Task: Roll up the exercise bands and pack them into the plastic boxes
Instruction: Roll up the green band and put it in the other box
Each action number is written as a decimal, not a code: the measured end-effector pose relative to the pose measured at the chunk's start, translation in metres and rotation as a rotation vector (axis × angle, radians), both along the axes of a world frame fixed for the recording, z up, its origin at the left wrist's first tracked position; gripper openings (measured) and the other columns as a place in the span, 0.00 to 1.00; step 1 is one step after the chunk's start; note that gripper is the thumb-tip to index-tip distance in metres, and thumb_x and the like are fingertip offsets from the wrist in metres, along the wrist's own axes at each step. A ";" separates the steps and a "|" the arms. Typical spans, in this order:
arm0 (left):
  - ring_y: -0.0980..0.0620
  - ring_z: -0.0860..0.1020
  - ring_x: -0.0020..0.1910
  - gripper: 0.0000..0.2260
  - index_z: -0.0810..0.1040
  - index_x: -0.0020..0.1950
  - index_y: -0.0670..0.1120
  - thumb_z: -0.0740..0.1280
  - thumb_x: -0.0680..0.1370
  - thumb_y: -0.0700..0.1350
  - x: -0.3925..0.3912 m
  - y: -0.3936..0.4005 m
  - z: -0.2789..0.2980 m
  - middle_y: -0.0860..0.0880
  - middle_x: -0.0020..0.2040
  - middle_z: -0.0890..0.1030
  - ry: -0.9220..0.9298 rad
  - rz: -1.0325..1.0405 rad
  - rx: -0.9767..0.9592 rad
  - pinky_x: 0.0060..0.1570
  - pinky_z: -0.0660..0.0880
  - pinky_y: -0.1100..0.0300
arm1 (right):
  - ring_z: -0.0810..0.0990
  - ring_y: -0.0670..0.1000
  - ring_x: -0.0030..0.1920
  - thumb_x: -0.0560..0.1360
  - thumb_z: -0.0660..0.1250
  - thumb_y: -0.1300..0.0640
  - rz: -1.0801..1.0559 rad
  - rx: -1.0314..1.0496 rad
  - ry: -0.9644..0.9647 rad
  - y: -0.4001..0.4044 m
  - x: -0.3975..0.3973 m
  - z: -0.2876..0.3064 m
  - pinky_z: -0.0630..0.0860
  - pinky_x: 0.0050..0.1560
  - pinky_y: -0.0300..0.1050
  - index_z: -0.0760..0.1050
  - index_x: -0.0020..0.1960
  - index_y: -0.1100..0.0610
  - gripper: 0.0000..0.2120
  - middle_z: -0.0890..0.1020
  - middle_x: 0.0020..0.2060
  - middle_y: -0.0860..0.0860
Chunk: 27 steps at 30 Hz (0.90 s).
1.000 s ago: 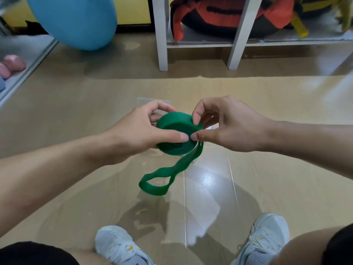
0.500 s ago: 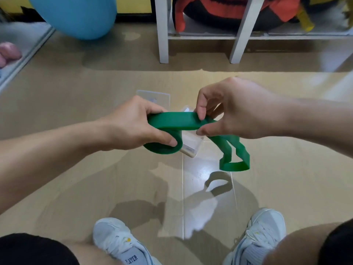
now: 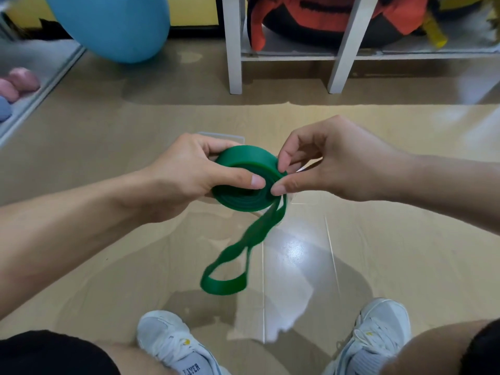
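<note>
A green exercise band point(image 3: 247, 182) is mostly wound into a thick coil held above the floor. My left hand point(image 3: 186, 177) grips the coil, thumb pressing on its near face and fingers round its far side. My right hand point(image 3: 324, 163) pinches the band at the coil's right edge between thumb and fingertips. The band's loose tail hangs down from the coil to a blurred loop near my shoes. A clear plastic box point(image 3: 238, 138) lies on the floor behind the coil, mostly hidden by my hands.
A white shelf unit point(image 3: 234, 50) stands at the back with an orange and black bag point(image 3: 324, 14) on it. A blue exercise ball point(image 3: 113, 23) sits back left, pink weights point(image 3: 19, 82) far left. My two white shoes point(image 3: 173, 345) are at the bottom.
The band's loose tail swung from the right side of my right hand back to hanging below the coil, and another wrap lies on the coil. Both hands keep their hold.
</note>
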State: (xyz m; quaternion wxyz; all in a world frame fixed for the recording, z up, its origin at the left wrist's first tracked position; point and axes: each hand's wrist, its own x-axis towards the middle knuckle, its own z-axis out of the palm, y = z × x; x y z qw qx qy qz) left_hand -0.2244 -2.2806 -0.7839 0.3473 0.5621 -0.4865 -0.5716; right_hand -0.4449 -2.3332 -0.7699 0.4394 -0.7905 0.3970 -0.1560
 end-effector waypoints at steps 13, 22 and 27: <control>0.51 0.85 0.47 0.21 0.82 0.55 0.45 0.80 0.64 0.40 -0.005 -0.006 -0.009 0.45 0.50 0.87 -0.088 -0.008 -0.006 0.47 0.81 0.60 | 0.84 0.44 0.37 0.65 0.83 0.54 -0.126 -0.122 0.084 0.002 0.010 -0.005 0.81 0.38 0.34 0.82 0.41 0.50 0.11 0.86 0.36 0.46; 0.52 0.82 0.38 0.12 0.83 0.42 0.56 0.79 0.64 0.60 -0.034 0.003 -0.008 0.54 0.36 0.85 -0.875 -0.175 -0.302 0.40 0.81 0.50 | 0.72 0.39 0.35 0.70 0.78 0.48 0.116 -0.527 0.411 0.018 0.015 0.001 0.79 0.43 0.43 0.82 0.49 0.46 0.10 0.79 0.38 0.41; 0.45 0.86 0.41 0.11 0.89 0.43 0.55 0.81 0.62 0.50 -0.023 0.004 -0.003 0.49 0.37 0.87 -0.652 -0.154 -0.175 0.41 0.83 0.42 | 0.82 0.44 0.46 0.71 0.78 0.49 0.160 -0.444 0.343 0.014 0.009 -0.004 0.80 0.49 0.37 0.81 0.50 0.44 0.10 0.84 0.45 0.41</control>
